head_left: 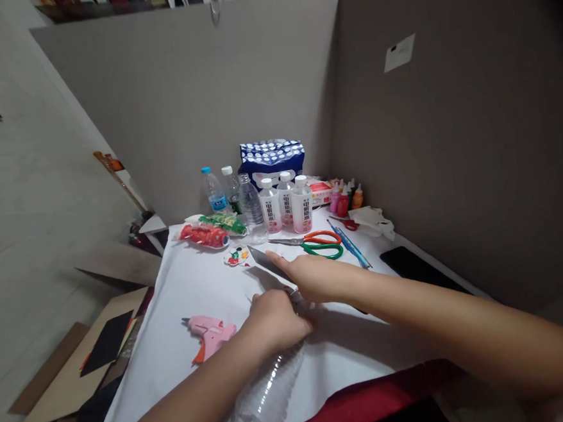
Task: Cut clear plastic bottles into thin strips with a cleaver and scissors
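Observation:
My left hand (277, 320) is wrapped round a clear, ribbed plastic bottle (270, 395), which lies tilted near the table's front edge. In my right hand (315, 276) is a knife with a grey blade (269, 261), its tip pointing up and left. The right index finger stretches along the top of the blade. The knife is over the upper end of the bottle, close to my left hand. My hands hide that end and the knife's handle, so I cannot tell whether the blade touches the plastic. A pink glue gun (212, 335) with an orange trigger lies left of my left forearm.
Scissors (313, 244) with orange and green handles lie beyond my hands, near a small paint palette (237, 256). Several bottles (270, 208) stand behind, with paint bottles (343, 203) at right. Red and green fish-shaped bottles (206, 237) lie back left. Grey panels (196, 95) enclose the table.

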Tool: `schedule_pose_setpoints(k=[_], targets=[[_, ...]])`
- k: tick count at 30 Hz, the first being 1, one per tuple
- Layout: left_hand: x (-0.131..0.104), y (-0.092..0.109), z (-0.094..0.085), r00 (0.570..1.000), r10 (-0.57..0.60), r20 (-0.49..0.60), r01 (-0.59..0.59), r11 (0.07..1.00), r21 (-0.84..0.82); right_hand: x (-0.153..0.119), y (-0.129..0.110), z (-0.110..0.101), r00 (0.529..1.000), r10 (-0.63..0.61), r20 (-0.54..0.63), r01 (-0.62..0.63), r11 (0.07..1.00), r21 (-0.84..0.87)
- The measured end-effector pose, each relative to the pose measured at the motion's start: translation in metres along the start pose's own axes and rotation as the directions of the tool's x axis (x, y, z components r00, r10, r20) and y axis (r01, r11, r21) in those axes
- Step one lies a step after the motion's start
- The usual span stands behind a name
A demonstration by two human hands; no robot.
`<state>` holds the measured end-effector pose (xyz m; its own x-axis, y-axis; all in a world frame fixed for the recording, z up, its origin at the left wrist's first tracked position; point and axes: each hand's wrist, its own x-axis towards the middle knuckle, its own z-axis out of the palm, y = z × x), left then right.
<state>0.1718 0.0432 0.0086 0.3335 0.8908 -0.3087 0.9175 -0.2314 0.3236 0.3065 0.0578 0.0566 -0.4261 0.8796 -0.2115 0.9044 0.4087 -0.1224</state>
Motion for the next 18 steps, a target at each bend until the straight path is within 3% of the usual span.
schedule_pose_setpoints(k=[5,10,14,18], targets=[[-0.001,-0.002,-0.002,1.0,-0.003,-0.022,0.004,0.999,0.045,-0.003,0.021,-0.006,0.994,-0.065,-0.085,0.072,0.994,0.078],[-0.008,0.001,-0.017,0.992,0.02,-0.125,-0.015,0.999,0.04,-0.034,0.027,-0.006,0.951,0.009,-0.31,0.046,0.984,0.17],[-0.019,0.006,-0.033,0.977,0.041,-0.21,-0.041,0.999,0.002,-0.056,0.022,-0.003,0.827,0.062,-0.558,0.14,0.94,0.311],[-0.031,0.006,-0.046,0.963,-0.005,-0.27,-0.017,0.997,-0.08,-0.063,0.014,0.001,0.629,0.024,-0.777,0.294,0.918,0.266]])
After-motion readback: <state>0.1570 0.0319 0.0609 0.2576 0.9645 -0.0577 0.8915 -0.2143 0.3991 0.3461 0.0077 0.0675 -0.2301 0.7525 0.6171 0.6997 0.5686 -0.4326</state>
